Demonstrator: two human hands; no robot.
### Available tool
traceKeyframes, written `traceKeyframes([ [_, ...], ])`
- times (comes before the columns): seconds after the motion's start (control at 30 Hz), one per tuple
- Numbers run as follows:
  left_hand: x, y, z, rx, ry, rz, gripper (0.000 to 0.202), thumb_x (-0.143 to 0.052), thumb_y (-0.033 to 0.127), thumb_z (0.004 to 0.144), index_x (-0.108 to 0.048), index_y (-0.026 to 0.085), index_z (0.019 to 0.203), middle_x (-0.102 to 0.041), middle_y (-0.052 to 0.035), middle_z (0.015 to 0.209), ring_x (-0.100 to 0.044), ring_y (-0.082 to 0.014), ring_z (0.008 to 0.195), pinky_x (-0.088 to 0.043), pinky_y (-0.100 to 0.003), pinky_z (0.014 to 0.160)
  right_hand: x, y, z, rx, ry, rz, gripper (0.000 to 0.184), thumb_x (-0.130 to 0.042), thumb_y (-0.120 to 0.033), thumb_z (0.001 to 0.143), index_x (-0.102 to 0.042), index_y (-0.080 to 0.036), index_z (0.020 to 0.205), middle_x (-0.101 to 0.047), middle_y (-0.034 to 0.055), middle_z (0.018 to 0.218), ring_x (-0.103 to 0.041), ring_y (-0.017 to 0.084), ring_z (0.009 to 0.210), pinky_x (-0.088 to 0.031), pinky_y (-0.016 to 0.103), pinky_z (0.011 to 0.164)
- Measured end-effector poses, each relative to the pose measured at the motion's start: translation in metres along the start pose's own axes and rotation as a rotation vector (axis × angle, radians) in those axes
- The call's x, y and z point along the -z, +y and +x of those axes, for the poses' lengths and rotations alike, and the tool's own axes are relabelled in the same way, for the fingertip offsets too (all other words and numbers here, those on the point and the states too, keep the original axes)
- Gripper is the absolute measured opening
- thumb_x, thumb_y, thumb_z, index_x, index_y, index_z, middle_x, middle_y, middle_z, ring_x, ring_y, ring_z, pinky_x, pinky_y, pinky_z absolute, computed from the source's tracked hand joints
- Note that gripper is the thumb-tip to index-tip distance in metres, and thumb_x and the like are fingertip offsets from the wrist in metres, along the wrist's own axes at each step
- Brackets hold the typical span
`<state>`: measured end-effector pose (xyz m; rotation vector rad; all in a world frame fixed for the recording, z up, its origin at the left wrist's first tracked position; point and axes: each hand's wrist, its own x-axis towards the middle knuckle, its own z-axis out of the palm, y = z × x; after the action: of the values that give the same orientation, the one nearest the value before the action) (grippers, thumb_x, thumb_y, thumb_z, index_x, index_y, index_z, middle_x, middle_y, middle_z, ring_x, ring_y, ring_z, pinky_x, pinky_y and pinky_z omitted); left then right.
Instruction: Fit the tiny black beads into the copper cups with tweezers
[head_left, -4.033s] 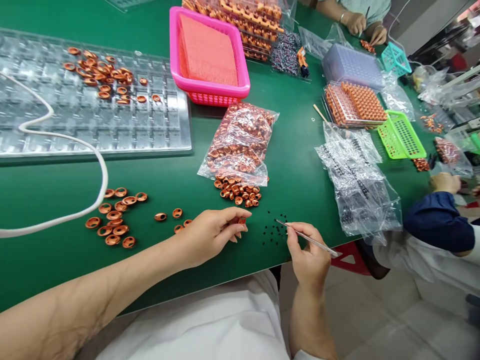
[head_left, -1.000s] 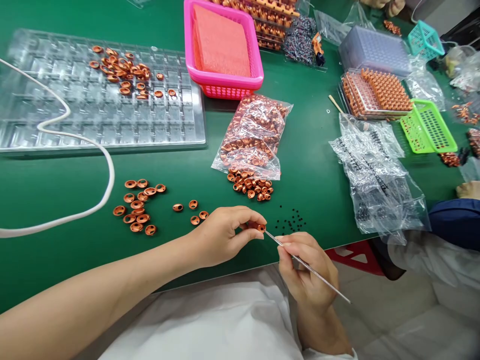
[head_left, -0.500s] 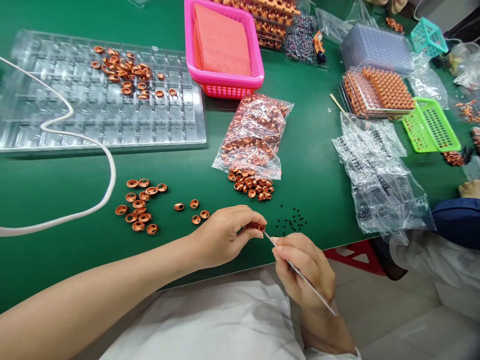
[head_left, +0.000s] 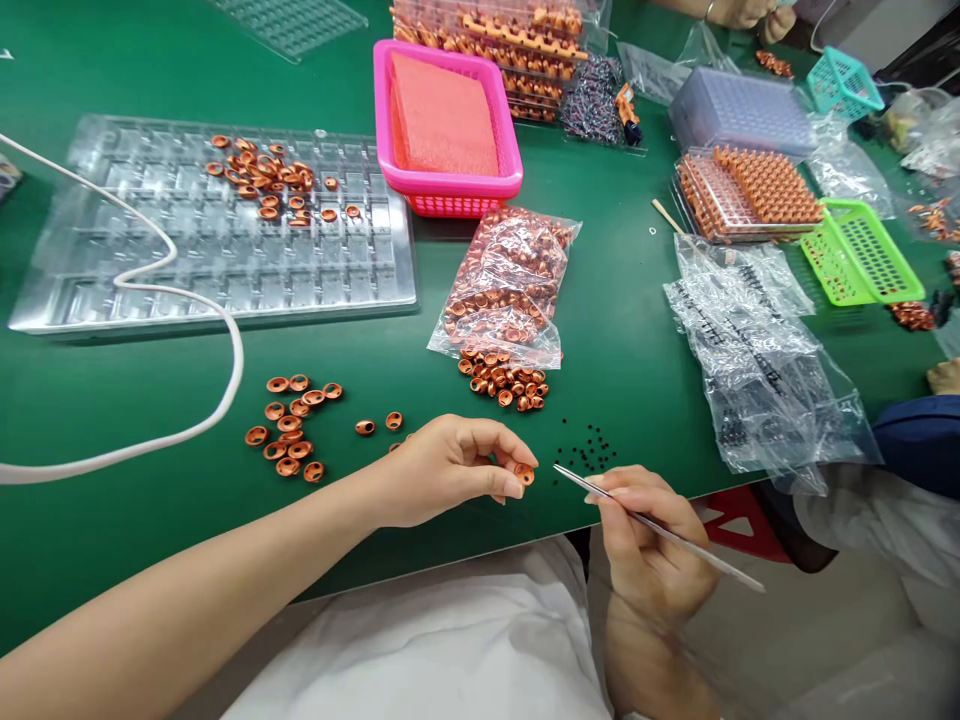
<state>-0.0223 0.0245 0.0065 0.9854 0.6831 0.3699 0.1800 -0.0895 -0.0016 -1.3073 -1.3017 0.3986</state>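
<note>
My left hand (head_left: 469, 462) pinches a small copper-coloured ring-shaped part (head_left: 524, 474) between thumb and fingers, just above the table's front edge. In my right hand (head_left: 660, 530) is a pair of thin metal tweezers (head_left: 694, 545), its tip pointing left and apart from the ring. Beyond the tip lie several tiny black pieces (head_left: 592, 450) on the green table (head_left: 630, 330). Loose copper rings (head_left: 289, 424) are spread to the left of my left hand. A pile of such rings (head_left: 506, 385) lies at the mouth of a clear plastic bag (head_left: 517, 265) full of them.
A clear plastic tray (head_left: 352, 265) with a heap of rings stands at the left, a white cable (head_left: 232, 390) crossing it. Behind are a pink basket (head_left: 450, 185) and trays of orange parts (head_left: 772, 185). Plastic bags (head_left: 765, 370) lie right, near another person's dark sleeve (head_left: 919, 440).
The tweezers have drawn away from the ring, down and to the right with my right hand. The ring in my left hand has turned its opening towards me. The view has shifted slightly.
</note>
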Motion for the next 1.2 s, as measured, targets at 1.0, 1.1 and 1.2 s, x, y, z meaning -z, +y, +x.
traceKeyframes([
  [1.0, 0.049, 0.033, -0.03, -0.034, 0.202, 1.407, 0.011, -0.066, 0.02, 0.087, -0.077, 0.022, 0.088, -0.073, -0.0044, 0.092, -0.071, -0.0233, 0.085, -0.05, -0.029, 0.066, 0.001, 0.02, -0.006, -0.106, -0.008, 0.11, 0.021, -0.07, -0.004, 0.085, -0.071, -0.021, 0.097, -0.075, 0.004, 0.086, -0.074, 0.022, 0.08, -0.063, 0.037, 0.068],
  [1.1, 0.048, 0.028, -0.019, -0.069, 0.336, 1.363, 0.011, -0.07, 0.029, 0.091, -0.074, 0.02, 0.095, -0.074, -0.0059, 0.097, -0.07, -0.0258, 0.093, -0.053, -0.033, 0.075, 0.001, 0.02, -0.007, -0.1, -0.01, 0.111, 0.021, -0.07, -0.004, 0.086, -0.07, -0.022, 0.097, -0.075, 0.003, 0.086, -0.074, 0.021, 0.08, -0.063, 0.036, 0.068],
  [1.2, 0.046, 0.015, -0.002, -0.195, 0.417, 1.332, 0.012, -0.07, 0.024, 0.092, -0.072, 0.017, 0.102, -0.073, -0.008, 0.102, -0.068, -0.0278, 0.102, -0.054, -0.038, 0.085, 0.001, 0.021, -0.008, -0.093, -0.019, 0.119, 0.023, -0.07, -0.003, 0.086, -0.071, -0.022, 0.098, -0.075, 0.0032, 0.087, -0.073, 0.02, 0.082, -0.063, 0.036, 0.068],
])
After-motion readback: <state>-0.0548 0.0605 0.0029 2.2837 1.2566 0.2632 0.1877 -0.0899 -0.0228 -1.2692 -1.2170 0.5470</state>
